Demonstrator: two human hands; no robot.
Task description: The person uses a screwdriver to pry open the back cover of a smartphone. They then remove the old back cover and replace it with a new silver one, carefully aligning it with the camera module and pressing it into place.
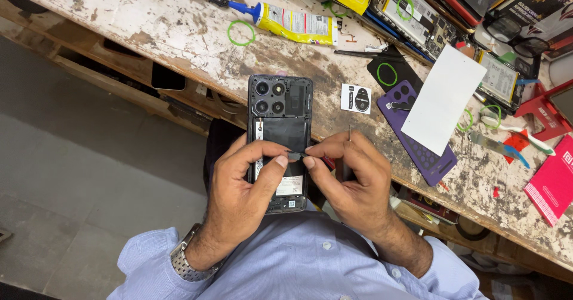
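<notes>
**Both my hands on the opened phone**

I held the opened phone (280, 139) in front of my chest, at the near edge of the worn workbench (179, 31), its back cover off and the camera cluster pointing away from me. My left hand (242, 186) wrapped the phone's left side from below, thumb and forefinger closed on a small dark strip (296, 154) over the battery area. My right hand (352, 177) met it from the other side, fingertips pinched on that same strip, with a thin metal tool (348, 154) tucked upright between the fingers. A steel wristwatch (185, 258) sat on my left wrist.

On the bench beyond lay a purple perforated phone case (424, 157) with a white sheet (443, 100) across it, a yellow glue tube (292, 22), a green rubber ring (241, 32) and a small black-and-white sticker card (356, 98).
</notes>
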